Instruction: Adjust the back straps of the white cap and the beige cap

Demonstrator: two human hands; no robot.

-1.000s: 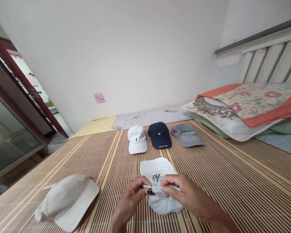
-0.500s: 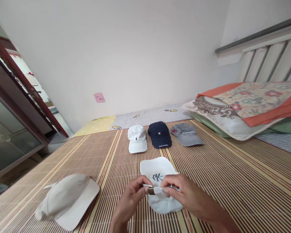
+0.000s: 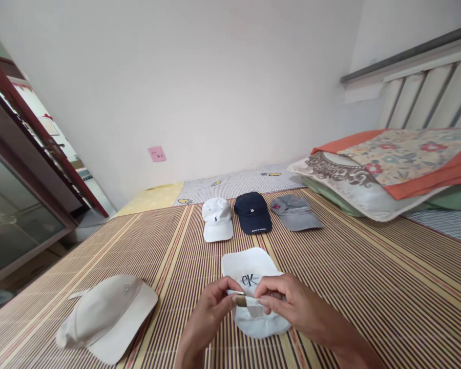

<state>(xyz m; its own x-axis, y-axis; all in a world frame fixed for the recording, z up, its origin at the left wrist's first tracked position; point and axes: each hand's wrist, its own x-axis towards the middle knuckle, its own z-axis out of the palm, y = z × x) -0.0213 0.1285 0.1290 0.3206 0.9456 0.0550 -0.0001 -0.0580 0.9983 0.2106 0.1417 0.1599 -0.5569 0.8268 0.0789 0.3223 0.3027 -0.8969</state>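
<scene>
A white baseball cap (image 3: 249, 259) with dark "CK" lettering lies in front of me, its brim pointing away. Both hands are at its near side, pinching the back strap (image 3: 255, 308), which has a brownish metal-looking buckle (image 3: 239, 300) on it. My left hand (image 3: 211, 307) is closed on the strap's left end, by the buckle. My right hand (image 3: 286, 297) pinches the strap from the right, thumb and forefinger together. The fingertips partly hide the strap's ends.
A beige cap (image 3: 107, 312) lies at the left. Farther back stand a white cap (image 3: 217, 220), a navy cap (image 3: 252, 212) and a grey cap (image 3: 295, 212) in a row. All rest on a striped bamboo mat (image 3: 169, 287). Pillows (image 3: 403, 164) are piled at the right, near a radiator (image 3: 430, 95).
The buckle and strap have shifted slightly to the right between my fingers. Both hands stay in nearly the same place, and the other caps have not moved.
</scene>
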